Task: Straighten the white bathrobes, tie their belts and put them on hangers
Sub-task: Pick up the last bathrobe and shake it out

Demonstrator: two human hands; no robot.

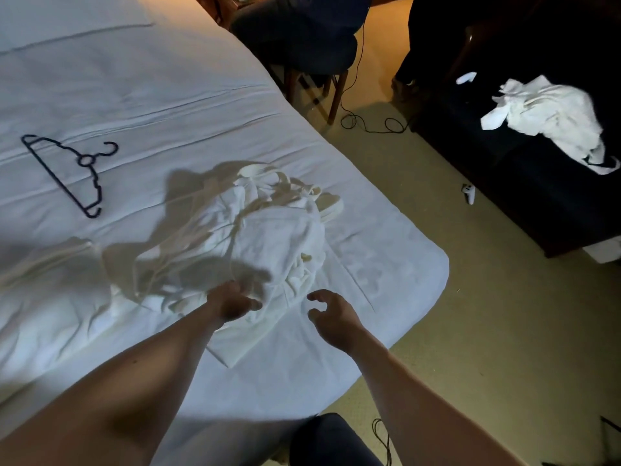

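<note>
A crumpled white bathrobe (268, 237) lies in a heap near the corner of the white bed (151, 95), its belt strands trailing to the left. My left hand (232, 302) grips the robe's near edge, fingers curled into the cloth. My right hand (331, 314) hovers just right of the robe with fingers loosely bent, holding nothing. A black hanger (72, 173) lies flat on the bed to the far left. A second white bathrobe (551, 116) is heaped on a dark sofa (537, 196) at the right.
A person sits on a chair (319, 55) beyond the bed. Black cables (369, 124) loop over the beige carpet between the bed and the sofa. A small white controller (469, 193) lies on the floor by the sofa. My knee (329, 438) is at the bed's foot.
</note>
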